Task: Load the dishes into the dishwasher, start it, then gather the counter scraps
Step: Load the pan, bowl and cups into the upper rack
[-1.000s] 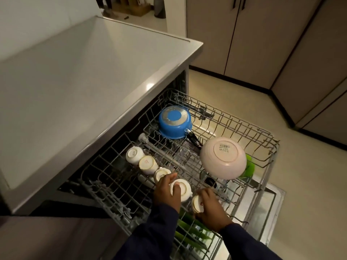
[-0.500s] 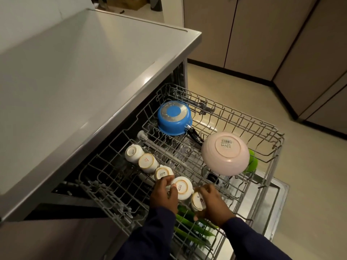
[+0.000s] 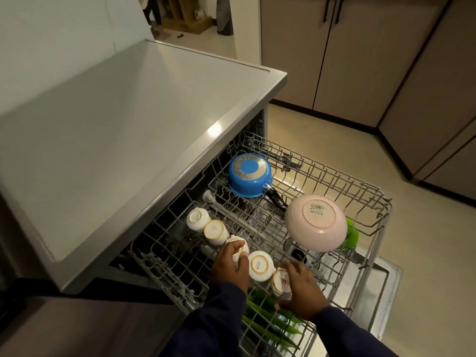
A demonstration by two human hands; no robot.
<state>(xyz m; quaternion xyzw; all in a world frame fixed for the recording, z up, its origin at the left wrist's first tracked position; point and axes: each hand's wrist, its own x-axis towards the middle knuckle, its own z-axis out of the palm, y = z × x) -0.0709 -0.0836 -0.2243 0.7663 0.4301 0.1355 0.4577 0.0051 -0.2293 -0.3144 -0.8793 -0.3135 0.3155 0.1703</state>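
Upper dishwasher rack (image 3: 365,202) pulled out, row of five upturned white cups along its near-left side. Left hand (image 3: 228,266) grips third cup (image 3: 240,249), fingers curled over it. Right hand (image 3: 301,292) wraps nearest cup (image 3: 279,280). Fourth cup (image 3: 260,265) sits between the hands. Far: inverted blue saucepan (image 3: 249,175). Right: inverted pink bowl (image 3: 315,222), green item (image 3: 351,234) behind it. Green plates (image 3: 273,328) below. Countertop (image 3: 116,140) left.
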